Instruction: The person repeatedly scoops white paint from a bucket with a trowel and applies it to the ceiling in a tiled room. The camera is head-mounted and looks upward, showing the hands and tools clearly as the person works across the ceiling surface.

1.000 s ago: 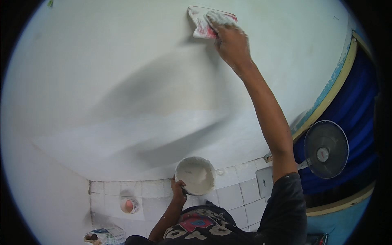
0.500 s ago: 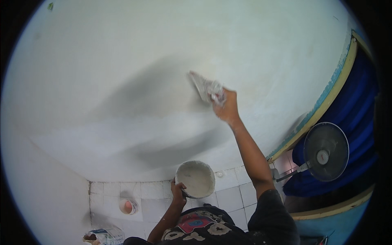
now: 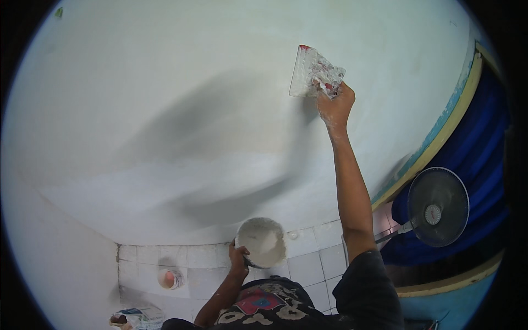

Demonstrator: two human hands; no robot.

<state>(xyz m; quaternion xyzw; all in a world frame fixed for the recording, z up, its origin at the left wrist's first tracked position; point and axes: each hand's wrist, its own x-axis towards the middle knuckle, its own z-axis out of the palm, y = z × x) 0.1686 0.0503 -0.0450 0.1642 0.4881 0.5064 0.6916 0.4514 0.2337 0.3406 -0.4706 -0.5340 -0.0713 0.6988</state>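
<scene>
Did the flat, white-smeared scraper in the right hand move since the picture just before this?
Yes. The scraper went up and to the right, farther from the white square floor tiles and nearer the long yellow frame.

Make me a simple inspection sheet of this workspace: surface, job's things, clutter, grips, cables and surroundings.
Surface: pale wall, shadowed in places; tiled floor below.
Job's things: round tub holding pale paste; flat, smeared scraper.
Clutter: small container with something orange-pink inside; crumpled bag.
Grips: left grip holds the tub; right grip holds the scraper.
Cables: nothing clearly seen.
Surroundings: fan at right, before a blue curtain.
</scene>
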